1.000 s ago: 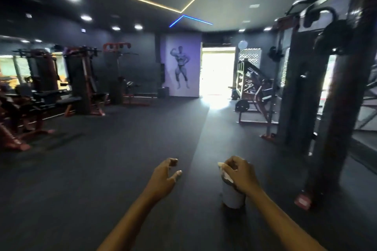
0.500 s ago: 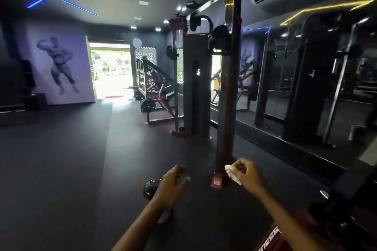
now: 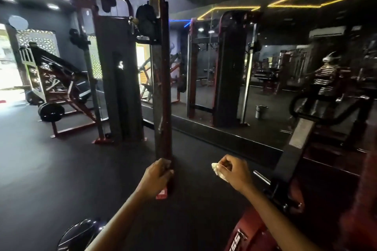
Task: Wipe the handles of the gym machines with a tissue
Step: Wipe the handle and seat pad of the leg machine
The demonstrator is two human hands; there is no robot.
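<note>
My right hand (image 3: 234,173) is held out in front of me, its fingers pinching a crumpled white tissue (image 3: 218,169). My left hand (image 3: 157,177) hangs beside it with loosely curled fingers and nothing in it. It overlaps the foot of a dark red cable-machine upright (image 3: 161,87); I cannot tell whether it touches. A red machine (image 3: 251,234) stands at the lower right. That machine has a chrome bar (image 3: 262,177) and a black curved handle (image 3: 318,117) further up; neither hand touches them.
A mirror wall (image 3: 265,67) runs along the right and reflects machines, a small bin and a person in a striped top. A plate-loaded press (image 3: 55,79) stands at the left near the bright doorway. A shiny dark round object (image 3: 81,234) lies on the floor at bottom left.
The view has swung to the right and moved nearer the cable machine and mirror. Both hands keep their pose; the tissue stays in my right hand.
</note>
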